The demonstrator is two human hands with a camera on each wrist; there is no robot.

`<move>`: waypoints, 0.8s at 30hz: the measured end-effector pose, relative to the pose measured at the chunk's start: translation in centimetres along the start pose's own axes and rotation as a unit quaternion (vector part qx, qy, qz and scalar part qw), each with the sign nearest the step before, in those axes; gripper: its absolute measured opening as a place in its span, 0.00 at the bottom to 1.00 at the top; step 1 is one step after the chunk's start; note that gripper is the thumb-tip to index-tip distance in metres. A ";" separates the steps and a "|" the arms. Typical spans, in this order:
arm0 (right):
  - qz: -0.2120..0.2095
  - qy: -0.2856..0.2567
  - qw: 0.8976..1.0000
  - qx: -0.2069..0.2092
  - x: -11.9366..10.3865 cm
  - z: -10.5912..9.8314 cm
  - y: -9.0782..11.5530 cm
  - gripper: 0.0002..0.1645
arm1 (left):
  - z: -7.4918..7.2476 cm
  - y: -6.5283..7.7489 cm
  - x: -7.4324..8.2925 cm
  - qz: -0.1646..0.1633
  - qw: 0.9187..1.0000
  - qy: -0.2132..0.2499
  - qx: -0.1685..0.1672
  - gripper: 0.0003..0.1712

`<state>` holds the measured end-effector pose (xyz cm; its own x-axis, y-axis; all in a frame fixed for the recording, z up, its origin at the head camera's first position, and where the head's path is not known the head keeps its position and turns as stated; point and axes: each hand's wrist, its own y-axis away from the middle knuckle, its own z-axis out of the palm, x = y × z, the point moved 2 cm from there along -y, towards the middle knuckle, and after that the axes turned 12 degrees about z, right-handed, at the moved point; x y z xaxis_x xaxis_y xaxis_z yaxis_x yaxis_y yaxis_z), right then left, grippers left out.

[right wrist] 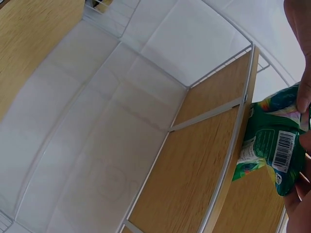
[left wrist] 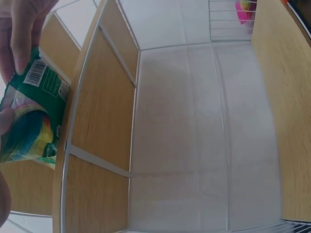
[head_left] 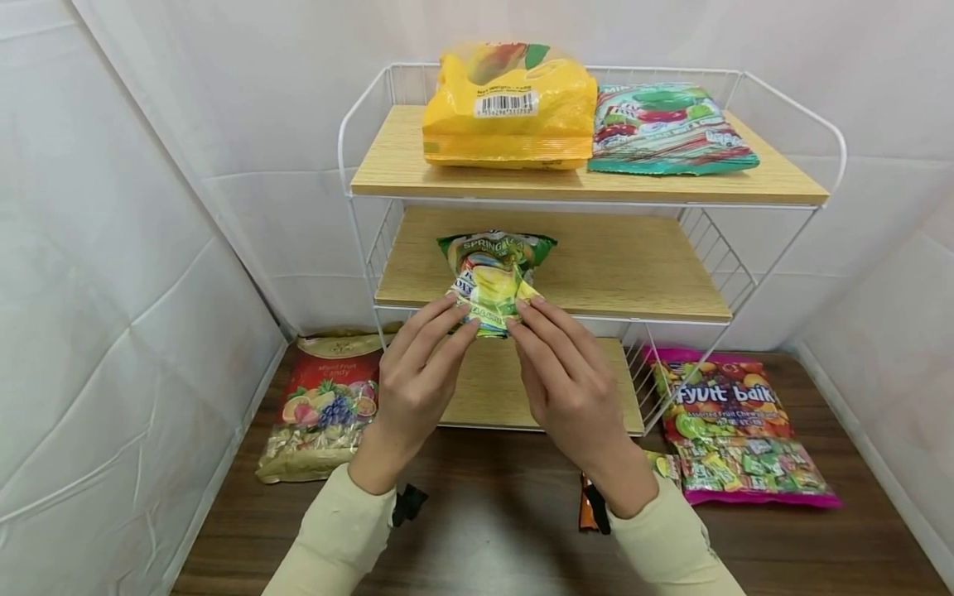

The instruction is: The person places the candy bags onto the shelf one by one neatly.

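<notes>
A green candy bag [head_left: 492,273] with "Spring Tea" on it is held by both hands at the front edge of the middle shelf [head_left: 619,257]. My left hand [head_left: 421,372] pinches its lower left corner between thumb and fingers. On the opposite corner, my right hand [head_left: 570,381] pinches in the same way. The left wrist view shows the bag's barcoded underside [left wrist: 41,92] close against the shelf's edge. Wrinkles run across the bag's front between the fingertips.
Above, the top shelf [head_left: 633,186] carries a yellow bag [head_left: 514,116] and a teal candy bag [head_left: 667,132]. A red and gold candy bag [head_left: 328,406] lies left of the white wire rack, a pink-edged fruit chews bag [head_left: 734,422] to its right. An orange wrapper [head_left: 587,505] is near the right wrist.
</notes>
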<state>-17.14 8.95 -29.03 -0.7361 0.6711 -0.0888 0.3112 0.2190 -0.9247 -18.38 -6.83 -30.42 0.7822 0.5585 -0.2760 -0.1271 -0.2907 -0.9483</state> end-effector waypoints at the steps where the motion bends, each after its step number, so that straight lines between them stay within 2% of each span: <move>1: 0.001 -0.002 1.000 -0.006 0.0 0.0 0.0 0.14 | 0.1 0.1 0.0 0.000 1.000 -0.003 -0.002 0.07; 8: 0.006 -0.018 0.999 -0.041 0.2 0.1 0.5 0.17 | 0.4 0.5 0.1 0.004 1.000 -0.030 -0.007 0.07; 15: 0.008 -0.014 0.998 -0.060 0.5 0.4 0.7 0.18 | 0.7 1.0 0.0 -0.007 0.999 -0.036 -0.024 0.09; 20: 0.007 -0.008 0.995 -0.095 0.6 0.6 0.8 0.23 | 0.8 1.4 -0.2 -0.017 0.998 -0.043 -0.042 0.11; 24: 0.008 -0.010 0.994 -0.106 0.9 0.8 0.8 0.27 | 1.0 1.5 -0.3 -0.020 0.997 -0.049 -0.051 0.11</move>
<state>-18.03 9.15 -30.17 -0.7411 0.6622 -0.1109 0.4409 0.3553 -0.8243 -19.40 -6.70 -31.92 0.7210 0.6432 -0.2577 -0.0309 -0.3417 -0.9393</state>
